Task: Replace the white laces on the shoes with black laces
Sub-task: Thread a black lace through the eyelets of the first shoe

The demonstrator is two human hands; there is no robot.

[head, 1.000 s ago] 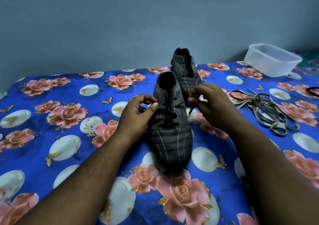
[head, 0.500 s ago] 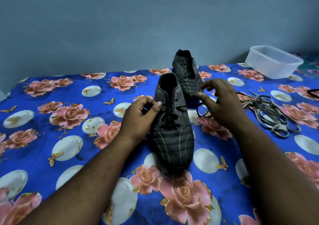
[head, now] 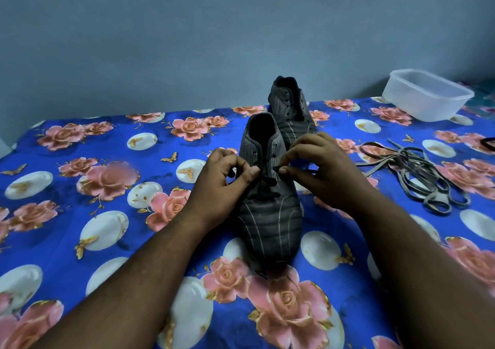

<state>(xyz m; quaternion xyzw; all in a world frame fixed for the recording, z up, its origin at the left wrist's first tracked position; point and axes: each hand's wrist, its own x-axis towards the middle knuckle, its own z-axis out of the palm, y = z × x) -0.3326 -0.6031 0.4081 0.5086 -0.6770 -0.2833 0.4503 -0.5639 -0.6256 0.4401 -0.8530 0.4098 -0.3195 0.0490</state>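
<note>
— What can't we make out?
— The black lace (head: 263, 185) ends, hidden under our fingertips; a dark loop (head: 486, 145) is cut off at the right edge.
— Our hands?
— Left hand (head: 222, 185) and right hand (head: 321, 171) pinch the lace over the near ribbed, striped shoe (head: 267, 214); flat whitish laces (head: 417, 177) lie tangled well right.

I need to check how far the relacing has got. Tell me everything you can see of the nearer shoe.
The nearer shoe is dark grey with thin pale stripes, seemingly worn leather. It stands upright on the floral cloth, toe toward the camera, opening empty. A black lace crosses its lower eyelets; the upper ones look unlaced. The left hand and right hand each pinch a lace end beside its throat.
</note>
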